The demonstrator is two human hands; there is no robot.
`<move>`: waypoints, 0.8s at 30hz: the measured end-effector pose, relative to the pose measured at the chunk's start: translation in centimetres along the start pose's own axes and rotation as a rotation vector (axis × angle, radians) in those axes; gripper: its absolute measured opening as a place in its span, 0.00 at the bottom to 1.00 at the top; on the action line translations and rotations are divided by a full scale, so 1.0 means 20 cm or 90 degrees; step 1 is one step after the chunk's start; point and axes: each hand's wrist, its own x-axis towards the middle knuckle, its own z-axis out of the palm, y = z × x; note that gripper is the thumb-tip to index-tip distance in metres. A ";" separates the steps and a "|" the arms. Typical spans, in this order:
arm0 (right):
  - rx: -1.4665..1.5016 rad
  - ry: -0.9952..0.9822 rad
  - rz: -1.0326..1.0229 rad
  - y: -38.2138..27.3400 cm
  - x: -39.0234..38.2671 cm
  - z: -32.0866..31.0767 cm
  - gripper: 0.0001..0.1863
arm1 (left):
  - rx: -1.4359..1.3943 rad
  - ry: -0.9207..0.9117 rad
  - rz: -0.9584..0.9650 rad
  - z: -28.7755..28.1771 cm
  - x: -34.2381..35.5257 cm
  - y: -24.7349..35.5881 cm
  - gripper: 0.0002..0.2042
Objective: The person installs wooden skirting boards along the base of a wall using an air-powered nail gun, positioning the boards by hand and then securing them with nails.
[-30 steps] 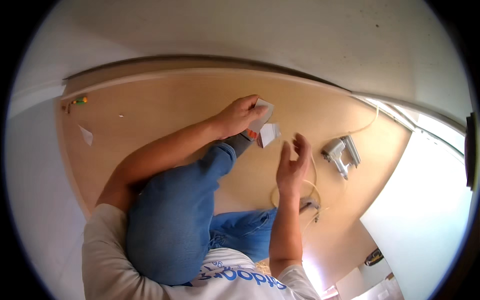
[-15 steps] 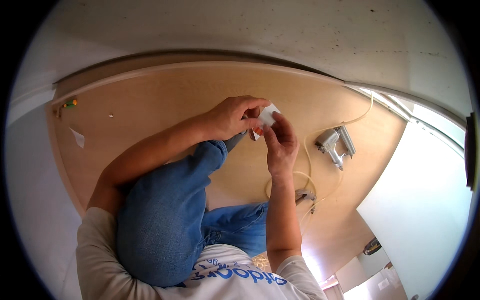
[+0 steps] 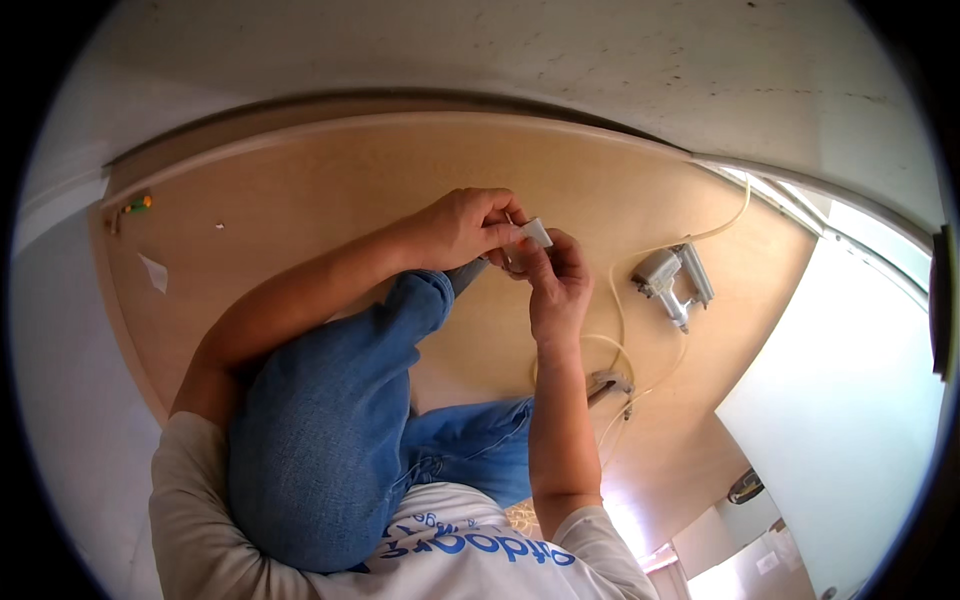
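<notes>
Over the wooden surface, my two hands meet around a small white packet (image 3: 537, 232) with a bit of orange on it. My left hand (image 3: 465, 232) grips its left side, thumb and fingers pinched together. From below right, my right hand (image 3: 560, 290) pinches the packet with thumb and fingers. Fingers cover much of it, so its exact kind does not show. My bent knee in blue jeans (image 3: 330, 430) is beneath my left forearm.
A silver air nail gun (image 3: 662, 278) lies to the right, beside a pale hose (image 3: 620, 325). Another metal tool (image 3: 608, 385) is nearer me. At far left are a yellow-green handle (image 3: 138, 204) and a white paper scrap (image 3: 154, 274). A pale wall (image 3: 480, 50) rises ahead.
The white packet has tilted and now shows a narrower face, with its orange part mostly covered. My right hand has shifted slightly up and left, closer to the left hand.
</notes>
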 end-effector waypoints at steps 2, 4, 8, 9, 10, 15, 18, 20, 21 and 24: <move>-0.020 0.021 -0.064 0.02 0.00 0.01 0.11 | -0.023 0.003 -0.043 0.00 0.00 0.02 0.09; -0.091 0.040 -0.183 0.07 -0.01 0.02 0.10 | -0.174 -0.004 -0.050 -0.01 0.02 -0.03 0.08; -0.241 -0.003 -0.261 0.06 -0.01 0.01 0.11 | -0.190 -0.025 -0.029 -0.01 -0.01 -0.02 0.09; -0.192 -0.041 -0.174 0.05 0.00 -0.02 0.12 | -0.166 -0.025 -0.046 -0.02 -0.02 -0.03 0.10; -0.141 -0.080 -0.088 0.04 0.01 -0.05 0.12 | -0.131 -0.003 -0.039 -0.03 -0.02 -0.05 0.10; -0.432 0.113 -0.080 0.37 0.26 -0.30 0.25 | -0.012 0.059 -0.013 -0.05 0.07 -0.08 0.12; -0.754 0.083 -0.170 0.52 0.29 -0.27 0.35 | -0.004 0.090 0.014 -0.06 0.03 -0.14 0.12; -0.832 0.027 -0.099 0.56 0.27 -0.15 0.40 | 0.059 0.129 0.053 -0.06 0.03 -0.26 0.11; -0.813 0.053 -0.059 0.62 0.29 -0.16 0.40 | 0.101 0.153 0.072 -0.08 0.02 -0.30 0.11; -0.547 0.038 -0.109 0.73 0.34 -0.32 0.27 | 0.162 0.158 0.137 -0.03 0.08 -0.25 0.10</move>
